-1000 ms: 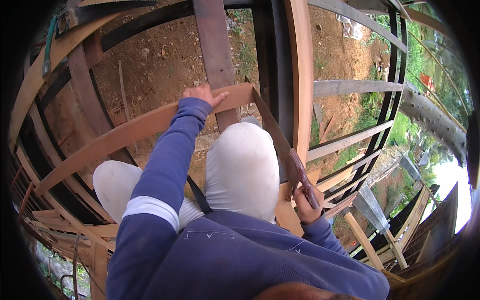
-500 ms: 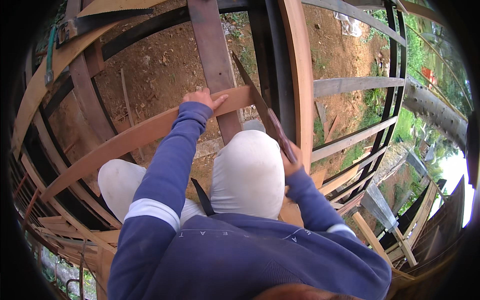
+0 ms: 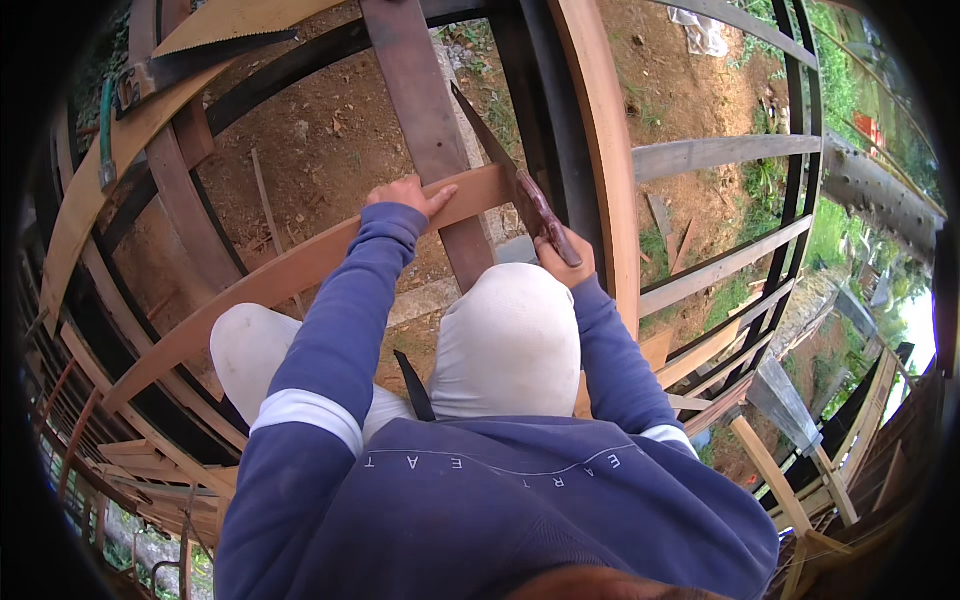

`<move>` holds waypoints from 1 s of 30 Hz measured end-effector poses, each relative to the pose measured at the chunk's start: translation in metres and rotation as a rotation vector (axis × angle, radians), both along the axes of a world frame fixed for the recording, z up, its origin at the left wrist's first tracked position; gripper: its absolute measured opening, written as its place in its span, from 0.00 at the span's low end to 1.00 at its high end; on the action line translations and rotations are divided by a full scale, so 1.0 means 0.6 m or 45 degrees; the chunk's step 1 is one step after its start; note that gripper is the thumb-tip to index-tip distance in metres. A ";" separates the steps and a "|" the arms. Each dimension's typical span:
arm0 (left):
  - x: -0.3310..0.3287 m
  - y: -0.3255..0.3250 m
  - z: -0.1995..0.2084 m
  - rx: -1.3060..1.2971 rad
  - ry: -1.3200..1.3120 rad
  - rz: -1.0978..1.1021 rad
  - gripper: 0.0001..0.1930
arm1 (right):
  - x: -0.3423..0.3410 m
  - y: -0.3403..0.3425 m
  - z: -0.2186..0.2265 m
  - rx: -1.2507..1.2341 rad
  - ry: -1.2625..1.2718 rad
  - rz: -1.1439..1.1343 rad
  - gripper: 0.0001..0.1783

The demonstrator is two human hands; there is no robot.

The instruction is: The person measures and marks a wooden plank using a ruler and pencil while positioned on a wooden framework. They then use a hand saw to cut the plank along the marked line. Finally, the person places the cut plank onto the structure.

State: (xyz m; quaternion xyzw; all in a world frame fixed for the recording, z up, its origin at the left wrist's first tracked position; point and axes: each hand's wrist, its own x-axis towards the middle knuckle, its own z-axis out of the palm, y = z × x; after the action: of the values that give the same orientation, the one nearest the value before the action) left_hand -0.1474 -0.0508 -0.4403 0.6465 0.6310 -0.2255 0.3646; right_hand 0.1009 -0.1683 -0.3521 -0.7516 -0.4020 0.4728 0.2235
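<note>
A reddish-brown wooden board [image 3: 270, 272] runs from the lower left up to the middle, lying across a darker beam. My left hand [image 3: 408, 193] is closed over it near its right end, thumb along the top face. My right hand [image 3: 566, 254] is wrapped round the brown handle of a handsaw [image 3: 484, 130]. The saw's blade slants up and left, against the right end of the board. Whether the teeth sit in a cut cannot be made out. Below the hands are my knees in pale trousers [image 3: 510, 335].
A second saw [image 3: 220, 58] and a teal-handled tool [image 3: 106, 130] rest on a plank at the upper left. An upright-looking timber [image 3: 598, 130] and black metal beams [image 3: 548, 100] stand right of the cut end. Bare soil [image 3: 310, 130] shows below the open frame.
My right hand and the handsaw have moved up and left, away from my body, along the blade's line. My left hand stays on the board. The view has shifted slightly.
</note>
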 end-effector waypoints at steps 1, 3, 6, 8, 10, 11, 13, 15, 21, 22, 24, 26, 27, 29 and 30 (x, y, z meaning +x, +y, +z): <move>-0.004 -0.019 -0.004 -0.017 -0.006 0.018 0.43 | 0.005 -0.029 0.033 0.056 0.072 -0.013 0.07; -0.009 0.002 -0.012 0.026 -0.003 0.065 0.43 | 0.021 -0.124 0.128 0.030 0.030 0.002 0.10; -0.007 -0.021 0.010 0.040 -0.013 0.086 0.42 | 0.046 -0.207 0.246 -0.143 -0.112 0.062 0.13; -0.002 -0.012 -0.003 0.089 0.001 0.062 0.42 | 0.046 -0.170 0.210 0.007 -0.099 0.089 0.11; 0.001 -0.027 -0.001 0.071 -0.008 0.029 0.42 | 0.018 -0.075 0.083 0.109 0.068 0.037 0.06; 0.008 -0.028 0.005 0.058 -0.027 0.019 0.41 | 0.007 -0.031 0.043 -0.030 0.107 -0.041 0.06; 0.014 -0.004 0.001 0.077 -0.016 0.025 0.42 | 0.016 -0.035 0.028 0.073 0.094 -0.025 0.06; 0.008 -0.018 0.007 0.042 0.021 0.027 0.43 | 0.017 -0.100 0.094 0.078 0.070 -0.064 0.06; 0.005 -0.025 -0.009 0.162 0.051 0.045 0.42 | 0.061 -0.189 0.216 0.010 -0.066 0.103 0.09; 0.009 -0.027 -0.010 0.185 0.045 0.041 0.42 | 0.051 -0.148 0.147 0.106 -0.071 0.152 0.05; 0.019 -0.026 -0.001 0.153 0.032 0.000 0.42 | 0.014 -0.057 0.033 0.184 0.113 -0.003 0.04; 0.015 -0.034 0.000 0.162 0.027 0.014 0.42 | 0.020 -0.058 0.028 0.164 0.146 -0.006 0.04; 0.014 -0.041 -0.003 0.189 0.016 0.025 0.42 | 0.022 -0.066 0.030 0.153 0.161 -0.013 0.04; 0.013 -0.015 -0.014 0.238 0.013 0.068 0.42 | 0.037 -0.136 0.127 0.017 0.043 0.019 0.04; 0.007 -0.021 -0.013 0.217 0.027 0.070 0.42 | 0.043 -0.180 0.179 0.096 -0.008 0.023 0.03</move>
State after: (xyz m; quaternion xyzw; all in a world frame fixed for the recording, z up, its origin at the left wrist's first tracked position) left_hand -0.1431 -0.0633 -0.4483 0.6554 0.6691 -0.1676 0.3077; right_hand 0.1270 -0.2760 -0.2449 -0.7405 -0.4270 0.4569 0.2459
